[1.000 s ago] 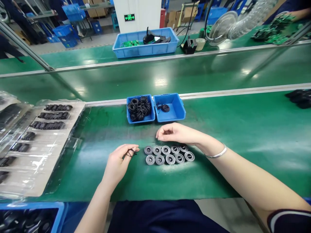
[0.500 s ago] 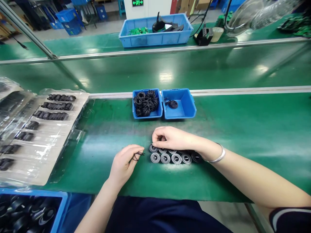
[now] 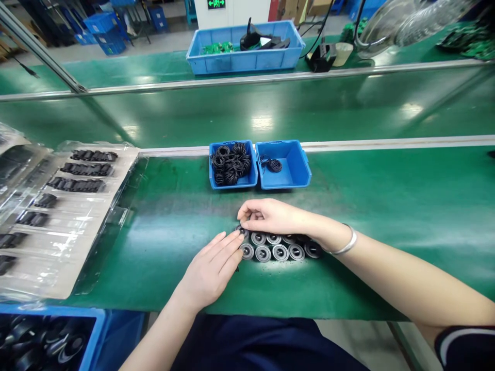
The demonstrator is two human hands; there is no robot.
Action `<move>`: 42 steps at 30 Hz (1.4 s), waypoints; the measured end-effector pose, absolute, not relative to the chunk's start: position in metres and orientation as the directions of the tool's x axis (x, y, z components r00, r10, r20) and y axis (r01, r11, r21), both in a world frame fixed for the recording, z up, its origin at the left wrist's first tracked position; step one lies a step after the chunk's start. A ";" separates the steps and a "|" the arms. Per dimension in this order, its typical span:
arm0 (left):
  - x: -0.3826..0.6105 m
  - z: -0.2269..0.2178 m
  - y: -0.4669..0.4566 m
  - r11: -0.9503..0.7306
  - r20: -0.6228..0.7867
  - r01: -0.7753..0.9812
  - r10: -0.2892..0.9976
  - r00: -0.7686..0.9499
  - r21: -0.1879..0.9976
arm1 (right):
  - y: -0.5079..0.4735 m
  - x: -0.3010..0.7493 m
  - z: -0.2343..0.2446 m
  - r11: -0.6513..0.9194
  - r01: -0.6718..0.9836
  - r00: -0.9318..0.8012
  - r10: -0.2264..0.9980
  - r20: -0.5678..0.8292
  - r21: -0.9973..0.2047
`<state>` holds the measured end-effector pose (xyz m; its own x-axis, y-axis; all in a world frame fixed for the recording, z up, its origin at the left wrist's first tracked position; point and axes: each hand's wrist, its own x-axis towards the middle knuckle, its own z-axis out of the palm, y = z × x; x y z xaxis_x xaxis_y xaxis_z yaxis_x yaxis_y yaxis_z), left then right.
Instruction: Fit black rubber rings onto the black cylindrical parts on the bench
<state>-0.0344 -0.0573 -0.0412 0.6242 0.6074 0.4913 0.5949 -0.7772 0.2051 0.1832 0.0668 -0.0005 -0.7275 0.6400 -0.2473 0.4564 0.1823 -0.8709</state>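
Your right hand curls over the end grey metal-centred round disc, fingertips down; whether they pinch it, you cannot tell. Your left hand lies spread, fingertips against the front-row grey disc on the green bench mat. Press lightly; avoid sliding the rows.

My left hand lay palm down, fingers straight and slightly spread, angled up and right, wrist toward counter's front edge. Right hand arched just above, fingers curled, fingertips pointing down just beside left fingers. Right forearm reached in from right, metal bangle on wrist.
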 end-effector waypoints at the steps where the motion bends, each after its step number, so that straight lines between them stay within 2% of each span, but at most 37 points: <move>1: -0.034 -0.041 -0.057 -0.770 0.487 0.605 0.615 0.621 0.201 | 0.069 0.182 -0.001 0.159 0.447 -0.731 0.632 -0.257 -0.880; 5: -0.031 -0.042 -0.056 -0.739 0.449 0.645 0.652 0.611 0.194 | 0.075 0.175 -0.004 -0.053 0.416 -0.749 0.546 -0.375 -0.908; 11: -0.029 -0.046 -0.056 -0.731 0.425 0.657 0.662 0.617 0.184 | 0.083 0.162 -0.010 -0.331 0.425 -0.725 0.432 -0.536 -0.842; 18: -0.029 -0.046 -0.054 -0.729 0.432 0.652 0.667 0.607 0.211 | 0.090 0.171 -0.019 -0.524 0.297 -0.779 0.351 -0.520 -0.798; 28: -0.029 -0.042 -0.056 -0.717 0.384 0.663 0.686 0.618 0.216 | 0.087 0.192 -0.031 -0.612 0.161 -0.859 0.299 -0.415 -0.775; 42: -0.025 -0.040 -0.053 -0.725 0.410 0.657 0.673 0.615 0.205 | 0.086 0.191 -0.030 -0.623 0.157 -0.869 0.281 -0.407 -0.766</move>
